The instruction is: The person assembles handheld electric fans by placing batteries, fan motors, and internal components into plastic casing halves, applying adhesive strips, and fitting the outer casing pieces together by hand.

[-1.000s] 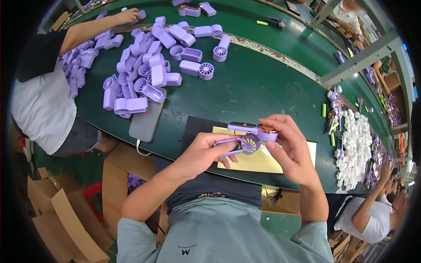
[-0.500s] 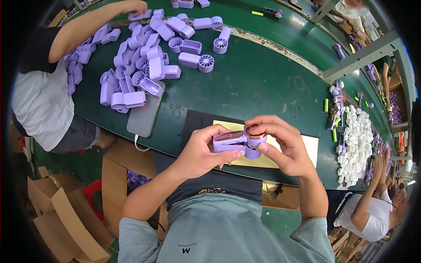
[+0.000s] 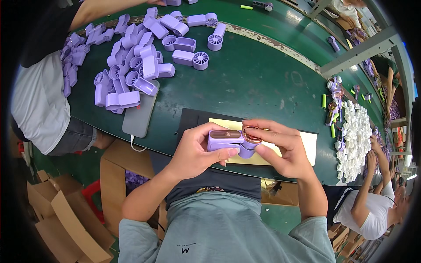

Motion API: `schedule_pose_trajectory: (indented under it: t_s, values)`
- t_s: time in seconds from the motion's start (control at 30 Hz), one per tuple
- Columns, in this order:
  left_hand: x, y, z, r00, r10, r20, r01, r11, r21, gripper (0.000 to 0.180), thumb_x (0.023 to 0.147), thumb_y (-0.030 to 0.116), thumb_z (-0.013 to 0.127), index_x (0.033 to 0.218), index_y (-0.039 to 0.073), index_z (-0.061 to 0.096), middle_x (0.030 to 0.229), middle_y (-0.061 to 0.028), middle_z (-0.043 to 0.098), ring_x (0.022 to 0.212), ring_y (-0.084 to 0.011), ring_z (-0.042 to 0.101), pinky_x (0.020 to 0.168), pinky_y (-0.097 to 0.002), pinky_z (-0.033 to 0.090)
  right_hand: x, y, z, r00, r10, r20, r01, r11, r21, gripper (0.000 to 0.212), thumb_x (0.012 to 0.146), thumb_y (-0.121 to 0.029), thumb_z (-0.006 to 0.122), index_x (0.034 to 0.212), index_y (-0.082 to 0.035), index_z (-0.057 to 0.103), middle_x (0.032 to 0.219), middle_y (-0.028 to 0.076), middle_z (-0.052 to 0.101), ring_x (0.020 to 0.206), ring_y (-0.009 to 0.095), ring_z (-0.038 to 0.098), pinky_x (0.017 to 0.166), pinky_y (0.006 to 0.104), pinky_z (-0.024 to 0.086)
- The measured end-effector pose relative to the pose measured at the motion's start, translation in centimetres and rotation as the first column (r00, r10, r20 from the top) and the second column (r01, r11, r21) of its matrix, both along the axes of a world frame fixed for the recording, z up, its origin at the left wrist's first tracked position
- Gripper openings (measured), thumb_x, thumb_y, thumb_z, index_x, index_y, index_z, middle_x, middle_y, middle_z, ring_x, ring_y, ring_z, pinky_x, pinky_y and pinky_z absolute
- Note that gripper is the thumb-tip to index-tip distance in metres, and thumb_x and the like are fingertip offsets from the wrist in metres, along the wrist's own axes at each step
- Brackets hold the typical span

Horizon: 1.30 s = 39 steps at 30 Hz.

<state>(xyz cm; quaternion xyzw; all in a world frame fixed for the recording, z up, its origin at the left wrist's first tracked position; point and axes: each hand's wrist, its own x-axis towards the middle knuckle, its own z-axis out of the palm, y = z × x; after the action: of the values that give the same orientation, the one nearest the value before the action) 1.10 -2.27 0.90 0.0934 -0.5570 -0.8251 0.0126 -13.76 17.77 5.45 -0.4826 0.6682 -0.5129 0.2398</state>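
Note:
A purple handheld fan body (image 3: 225, 143) with a brown glossy panel and a copper-coloured ring is held between both hands, over a yellow sheet (image 3: 280, 162) on a black mat (image 3: 189, 119). My left hand (image 3: 193, 151) is closed round the handle end, its thumb along the near side. With fingers over the ring and thumb at the lower edge, my right hand (image 3: 287, 151) grips the round head. The two purple shells lie nearly together; a narrow dark seam shows near the head. My fingers hide the handle's left end and part of the ring.
Many purple fan shells (image 3: 149, 68) lie heaped at the left, beside a grey slab-shaped device (image 3: 140, 116) with a white cable. White small parts (image 3: 353, 144) and green cylinders (image 3: 324, 101) lie at the right. Co-workers sit on both sides. Cardboard boxes (image 3: 66, 210) stand below.
The gap between the fan's two shells has narrowed, and its panel has tilted level. Both hands keep their grip. The left co-worker's arm has reached farther across the top of the view.

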Motion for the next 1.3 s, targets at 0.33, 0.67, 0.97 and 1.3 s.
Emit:
schedule_pose_trajectory:
  t_s: [0.33,0.67,0.97,1.3]
  values:
    - [-0.2,0.0,0.2,1.000,-0.018,0.006,0.018,0.999,0.028,0.036,0.092,0.007,0.081,0.120,-0.007,0.063,0.107,-0.0127,0.072,0.084,-0.0130,0.070,0.068,-0.0276,0.062,0.2,0.2,-1.5,0.982,-0.093,-0.164,0.071,0.988,-0.134,0.032,0.092,-0.001,0.073,0.123,0.001,0.074,0.124,0.024,0.072,0.108,0.033,0.075,0.092,0.0373,0.060]
    - [-0.5,0.2,-0.2,0.998,0.016,-0.065,-0.014,1.000,0.022,0.029,0.096,0.005,0.074,0.122,-0.005,0.065,0.117,-0.0144,0.069,0.096,-0.0167,0.070,0.076,-0.0305,0.062,0.5,0.8,-2.0,0.982,-0.093,-0.163,0.078,0.992,-0.096,0.032,0.088,0.002,0.073,0.120,0.000,0.076,0.129,0.024,0.070,0.108,0.032,0.074,0.095,0.0384,0.059]
    - [-0.6,2.2,1.1,0.907,0.057,-0.417,-0.298,0.786,-0.541,0.032,0.090,0.009,0.080,0.118,-0.001,0.067,0.114,-0.0153,0.068,0.099,-0.0230,0.070,0.083,-0.0336,0.057,2.0,-2.5,-2.3,0.907,-0.410,0.099,0.416,0.908,-0.048,0.034,0.107,-0.017,0.053,0.087,0.003,0.071,0.076,0.010,0.064,0.063,0.016,0.059,0.056,0.0309,0.044]
    - [-1.1,2.4,0.3,0.931,-0.033,-0.364,-0.211,0.765,-0.608,0.041,0.084,0.016,0.087,0.115,-0.001,0.066,0.096,-0.0142,0.075,0.080,-0.0244,0.076,0.072,-0.0334,0.060,2.2,-2.6,-2.5,0.855,-0.482,-0.191,0.407,0.852,-0.330,0.036,0.106,-0.006,0.045,0.083,0.004,0.071,0.074,0.012,0.064,0.053,0.017,0.056,0.051,0.0305,0.043]
